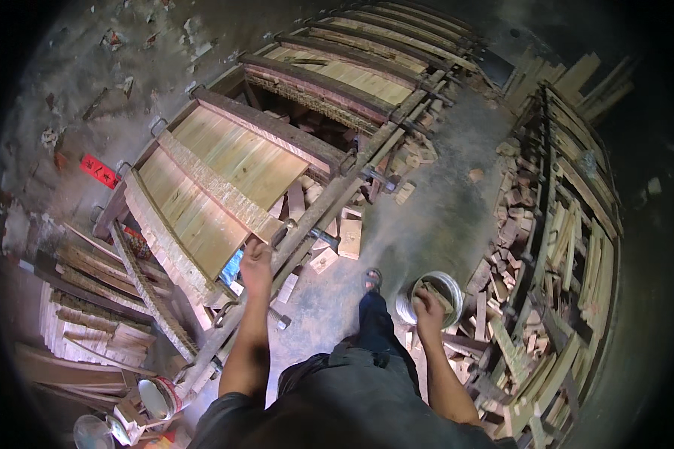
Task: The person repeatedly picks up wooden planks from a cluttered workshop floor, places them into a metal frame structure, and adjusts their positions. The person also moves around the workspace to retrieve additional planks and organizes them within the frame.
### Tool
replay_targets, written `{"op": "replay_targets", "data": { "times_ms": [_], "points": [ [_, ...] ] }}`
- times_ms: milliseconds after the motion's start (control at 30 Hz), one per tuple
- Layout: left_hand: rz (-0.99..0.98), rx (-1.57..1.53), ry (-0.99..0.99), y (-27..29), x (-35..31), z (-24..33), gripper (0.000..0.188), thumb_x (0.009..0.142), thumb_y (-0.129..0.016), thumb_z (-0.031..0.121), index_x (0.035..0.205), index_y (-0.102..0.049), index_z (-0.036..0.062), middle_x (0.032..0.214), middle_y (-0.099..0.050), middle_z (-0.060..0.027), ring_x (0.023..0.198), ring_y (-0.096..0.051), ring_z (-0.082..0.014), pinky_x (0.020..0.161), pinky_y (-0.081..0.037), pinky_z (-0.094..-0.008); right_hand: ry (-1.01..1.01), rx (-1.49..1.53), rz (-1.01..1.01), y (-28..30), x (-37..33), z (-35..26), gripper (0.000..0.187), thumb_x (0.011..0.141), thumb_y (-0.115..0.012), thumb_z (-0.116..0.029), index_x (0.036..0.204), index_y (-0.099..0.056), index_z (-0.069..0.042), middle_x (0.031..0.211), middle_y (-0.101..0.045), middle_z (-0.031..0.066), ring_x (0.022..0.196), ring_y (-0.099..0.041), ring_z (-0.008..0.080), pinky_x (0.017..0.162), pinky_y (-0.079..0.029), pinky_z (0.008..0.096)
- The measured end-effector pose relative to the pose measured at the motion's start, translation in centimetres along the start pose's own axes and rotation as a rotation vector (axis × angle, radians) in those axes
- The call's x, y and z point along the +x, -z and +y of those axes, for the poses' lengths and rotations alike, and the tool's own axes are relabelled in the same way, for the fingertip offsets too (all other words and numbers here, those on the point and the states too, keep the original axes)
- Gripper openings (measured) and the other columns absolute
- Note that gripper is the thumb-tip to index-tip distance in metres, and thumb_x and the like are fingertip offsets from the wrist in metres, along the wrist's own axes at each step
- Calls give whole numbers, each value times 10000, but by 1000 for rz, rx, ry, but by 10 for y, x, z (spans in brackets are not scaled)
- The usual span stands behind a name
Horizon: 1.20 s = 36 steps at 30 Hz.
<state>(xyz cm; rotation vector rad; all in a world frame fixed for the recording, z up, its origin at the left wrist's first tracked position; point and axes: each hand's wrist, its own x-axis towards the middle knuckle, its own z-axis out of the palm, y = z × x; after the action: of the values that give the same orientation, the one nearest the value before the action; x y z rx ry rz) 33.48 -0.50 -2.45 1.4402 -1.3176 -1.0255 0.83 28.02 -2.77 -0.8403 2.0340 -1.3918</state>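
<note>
My left hand [256,263] is at the near end of a wooden batten [210,183] lying across a panel of glued boards [266,163]. Its fingers are curled, and what they hold, if anything, is too small to make out. The panel lies in a clamping rack with a long front rail [337,196]; a metal clamp screw [323,238] sticks out just right of my left hand. Over a round metal bucket [457,293] on the floor, my right hand [429,308] has its fingers closed. Whatever is in that grip is hidden; a pale piece shows beside it inside the bucket.
More clamped panels [359,78] run away along the rack. Wood offcuts [350,236] lie under the rail. A second rack [550,187] with piled blocks and strips stands at right. Stacked planks [90,329] and a tub [157,398] are at lower left, by a rough wall.
</note>
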Motion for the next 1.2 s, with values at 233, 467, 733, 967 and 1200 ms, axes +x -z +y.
{"op": "replay_targets", "data": {
  "times_ms": [233, 467, 733, 967, 1200],
  "points": [
    [326, 325, 334, -15, 130, -50, 880, 809, -716, 185, 1514, -255, -72, 1098, -679, -241, 1018, -661, -315, 903, -498, -389, 439, -327, -273, -138, 233, -108, 501, 716, -771, -111, 1179, -619, 3, 1186, -633, 225, 1136, -573, 412, 1013, -446, 457],
    [367, 684, 622, -45, 230, -67, 944, 815, -682, 497, 1526, -251, 52, 1285, -493, -309, 1214, -475, -454, 1021, -385, -529, 692, -618, -571, -288, 416, -155, 909, 636, -858, -202, 1401, -409, -3, 1289, -556, 229, 1219, -516, 403, 1044, -426, 454],
    [371, 789, 778, -81, 268, 8, 777, 876, -608, 431, 1479, -266, 81, 1237, -447, -253, 1173, -445, -427, 986, -391, -522, 363, -786, -699, -370, 474, -138, 1014, 757, -801, -382, 1479, -218, 26, 1169, -589, 346, 999, -626, 498, 883, -520, 516],
    [476, 832, 649, -74, 257, -41, 771, 835, -653, 382, 1449, -309, 66, 1219, -445, -257, 1184, -431, -435, 1002, -385, -528, 410, -838, -695, -416, 480, -161, 1039, 707, -824, -296, 1478, -219, 48, 1051, -638, 331, 924, -651, 489, 830, -541, 525],
    [455, 815, 661, -67, 254, -52, 816, 801, -661, 380, 1473, -305, 84, 1244, -435, -261, 1185, -439, -438, 1001, -398, -521, 414, -873, -698, -428, 483, -160, 913, 640, -863, -340, 1294, -381, 77, 961, -680, 284, 895, -677, 459, 825, -550, 488]
  ]
}}
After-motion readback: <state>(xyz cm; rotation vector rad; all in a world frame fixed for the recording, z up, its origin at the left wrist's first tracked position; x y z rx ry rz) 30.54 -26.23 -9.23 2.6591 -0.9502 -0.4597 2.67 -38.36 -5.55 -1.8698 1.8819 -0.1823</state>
